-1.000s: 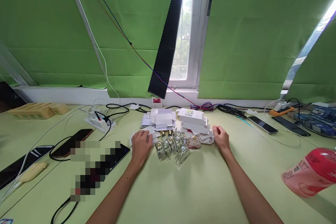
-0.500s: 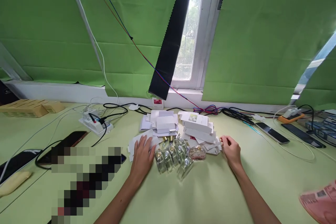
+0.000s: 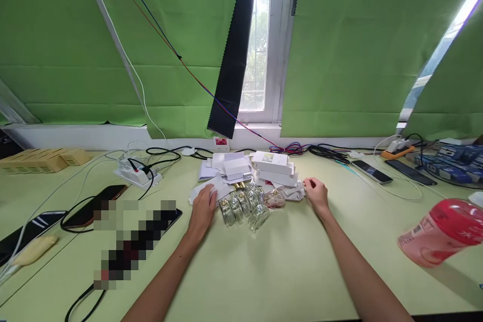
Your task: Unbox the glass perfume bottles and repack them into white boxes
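Observation:
My left hand lies on a white flattened carton at the left side of a pile, fingers extended and slightly bent. At the pile's right side my right hand is curled in, its fingertips against the edge of white box pieces; no held object shows in it. Between both hands stand and lean several clear glass perfume bottles, and one clear bottle is tilted at the front. A pinkish bottle lies to their right. Behind them are stacked white boxes and more white cartons.
A pink bottle with a red top lies at right. Phones and an orange charger base sit behind it. On the left are a power strip, cables, another phone and yellowish boxes.
The camera view has turned right, bringing more of the pink bottle into sight. My left hand's fingers are less spread. Both hands stay at the sides of the pile.

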A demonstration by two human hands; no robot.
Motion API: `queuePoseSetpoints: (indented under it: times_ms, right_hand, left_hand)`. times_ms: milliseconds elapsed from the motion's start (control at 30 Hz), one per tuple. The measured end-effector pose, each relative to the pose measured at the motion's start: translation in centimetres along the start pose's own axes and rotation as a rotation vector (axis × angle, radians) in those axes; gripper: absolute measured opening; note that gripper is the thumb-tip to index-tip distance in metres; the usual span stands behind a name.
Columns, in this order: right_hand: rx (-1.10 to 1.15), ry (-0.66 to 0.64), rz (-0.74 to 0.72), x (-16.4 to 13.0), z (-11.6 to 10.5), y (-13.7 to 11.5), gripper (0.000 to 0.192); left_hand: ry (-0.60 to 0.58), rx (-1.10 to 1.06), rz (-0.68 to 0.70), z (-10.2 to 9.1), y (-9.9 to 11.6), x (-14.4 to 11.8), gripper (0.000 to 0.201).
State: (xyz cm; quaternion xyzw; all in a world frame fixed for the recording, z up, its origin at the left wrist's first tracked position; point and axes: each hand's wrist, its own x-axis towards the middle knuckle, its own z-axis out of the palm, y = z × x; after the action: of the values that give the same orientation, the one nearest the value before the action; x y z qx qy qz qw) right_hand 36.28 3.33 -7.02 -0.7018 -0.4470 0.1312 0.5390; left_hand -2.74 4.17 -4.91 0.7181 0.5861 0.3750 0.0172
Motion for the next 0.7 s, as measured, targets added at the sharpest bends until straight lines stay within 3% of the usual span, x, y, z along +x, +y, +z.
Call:
queuePoseSetpoints:
  times_ms: [500, 700]
  right_hand:
    - [-0.098, 0.024, -0.152, -0.6, 0.1, -0.1, 0.044]
    - [-0.194, 0.041, -0.173, 0.0, 0.8, 0.5, 0.044]
  left_hand:
    - [0.152, -0.04, -0.024, -2.3, -0.5, 2.1, 0.035]
    - [0.111, -0.041, -0.098, -1.0, -1.5, 2.2, 0.031]
